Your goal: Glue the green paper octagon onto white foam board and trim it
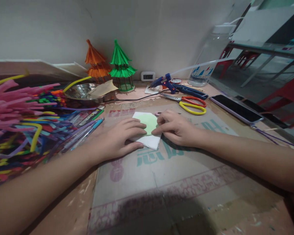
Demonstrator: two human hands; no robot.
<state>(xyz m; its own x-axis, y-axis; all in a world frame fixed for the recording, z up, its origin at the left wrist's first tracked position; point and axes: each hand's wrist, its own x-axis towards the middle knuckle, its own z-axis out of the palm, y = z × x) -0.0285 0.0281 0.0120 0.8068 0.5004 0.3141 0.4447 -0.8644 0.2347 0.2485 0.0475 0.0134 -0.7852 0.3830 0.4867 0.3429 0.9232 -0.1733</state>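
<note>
A light green round piece (149, 123), flat like paper or felt, lies over a folded white sheet (152, 142) on the cardboard. My left hand (123, 133) rests with fingers stretched out across the left side of both, thumb on the white sheet's lower edge. Curled inward, my right hand (175, 128) pinches at the right edge of the green circle between thumb and index finger. Its other fingers are folded under and partly hidden. Just behind the right fingertips, a small pinkish object (158, 114) shows only in part.
Scissors (189, 104), a blue glue gun (165, 83) and a phone (236, 108) lie behind and right. Pipe cleaners (19, 130) heap at left beside pens (88, 132) and a metal bowl (82, 93). Orange (95, 62) and green (122, 67) pagoda models, a clock (147, 76) and a bottle (205, 58) stand behind.
</note>
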